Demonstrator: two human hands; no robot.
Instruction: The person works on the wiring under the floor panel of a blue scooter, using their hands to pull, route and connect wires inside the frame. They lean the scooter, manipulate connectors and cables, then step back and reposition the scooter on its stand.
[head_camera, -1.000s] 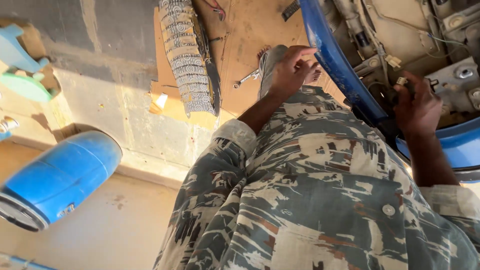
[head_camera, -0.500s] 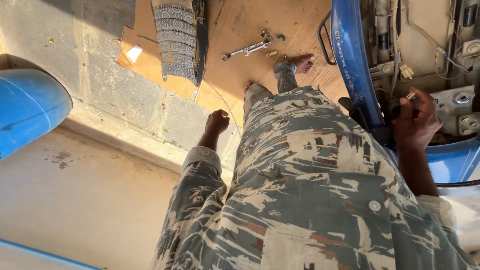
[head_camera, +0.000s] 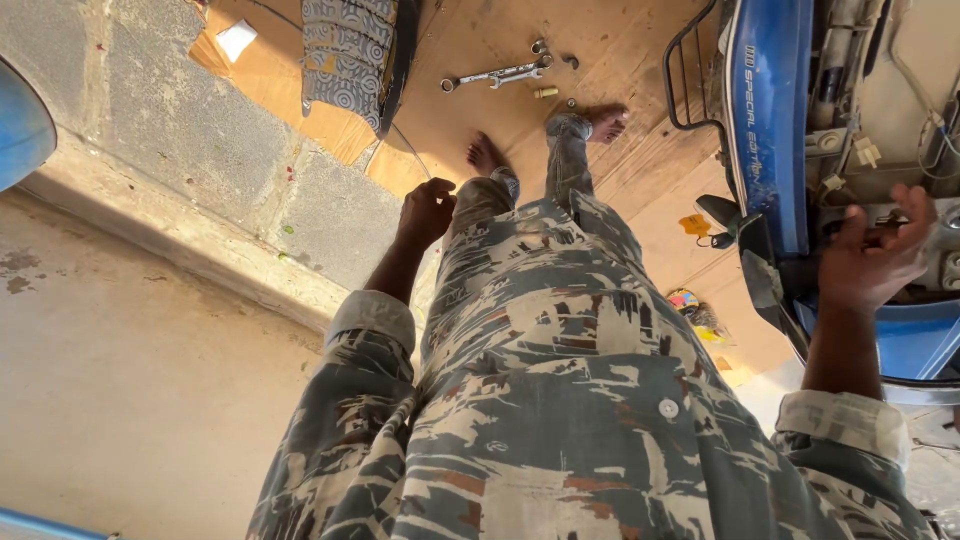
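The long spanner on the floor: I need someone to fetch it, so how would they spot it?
Find the brown cardboard sheet beside the blue machine. Just beyond the person's bare feet lies a long silver spanner, far longer than the small loose nuts around it.

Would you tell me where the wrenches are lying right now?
In the head view, the wrenches lie on the cardboard sheet at top centre, beyond the bare feet.

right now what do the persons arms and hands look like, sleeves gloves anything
Both hands are bare, no gloves or rings visible. The left hand and right hand come out of long camouflage-print sleeves in grey-green, cream and rust patches, each rolled back into a pale cuff below the elbow. It matches the buttoned shirt.
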